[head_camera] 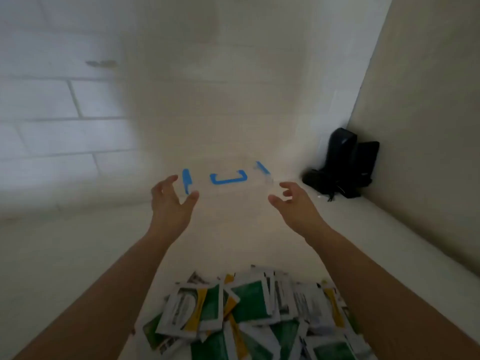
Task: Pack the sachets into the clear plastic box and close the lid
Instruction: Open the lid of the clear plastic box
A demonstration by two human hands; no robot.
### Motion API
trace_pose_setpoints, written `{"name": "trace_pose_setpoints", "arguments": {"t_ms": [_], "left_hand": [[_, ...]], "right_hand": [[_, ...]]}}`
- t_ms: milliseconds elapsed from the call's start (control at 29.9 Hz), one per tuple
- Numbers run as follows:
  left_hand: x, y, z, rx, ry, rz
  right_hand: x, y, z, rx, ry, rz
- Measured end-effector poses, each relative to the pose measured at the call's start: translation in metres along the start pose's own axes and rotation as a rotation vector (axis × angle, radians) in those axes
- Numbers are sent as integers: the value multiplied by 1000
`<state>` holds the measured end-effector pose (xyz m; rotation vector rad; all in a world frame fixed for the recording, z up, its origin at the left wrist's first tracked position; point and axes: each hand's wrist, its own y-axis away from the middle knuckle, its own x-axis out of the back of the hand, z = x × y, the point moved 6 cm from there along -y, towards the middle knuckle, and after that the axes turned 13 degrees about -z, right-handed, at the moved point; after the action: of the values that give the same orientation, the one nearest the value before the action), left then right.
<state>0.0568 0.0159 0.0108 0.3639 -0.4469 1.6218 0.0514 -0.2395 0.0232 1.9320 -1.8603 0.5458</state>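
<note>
One left hand [170, 201], fingers spread wide, empty, beside the left end of one clear plastic box with three blue latches [228, 179]; contents blurred. One right hand [294, 203], likewise spread, at its right end. One heap of green-and-white sachets [249, 315], uncounted, near side, on the pale worktop [78, 255]. One black object [342, 167], far right of the box.

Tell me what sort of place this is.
Probably a bare indoor work corner: a pale table set against a white block wall, with a black bag tucked in the corner.
</note>
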Motion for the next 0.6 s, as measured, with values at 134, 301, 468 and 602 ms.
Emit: {"name": "trace_pose_setpoints", "arguments": {"t_ms": [134, 301, 468, 602], "left_hand": [[-8, -36, 2, 129, 65, -39], [-18, -53, -3, 152, 194, -74], [-20, -35, 2, 104, 132, -174], [-25, -9, 5, 71, 76, -280]], "right_hand": [[2, -44, -1, -79, -112, 7], [-8, -67, 3, -119, -266, -37], [7, -26, 16, -142, -200, 73], [25, 25, 27, -134, -126, 68]]}}
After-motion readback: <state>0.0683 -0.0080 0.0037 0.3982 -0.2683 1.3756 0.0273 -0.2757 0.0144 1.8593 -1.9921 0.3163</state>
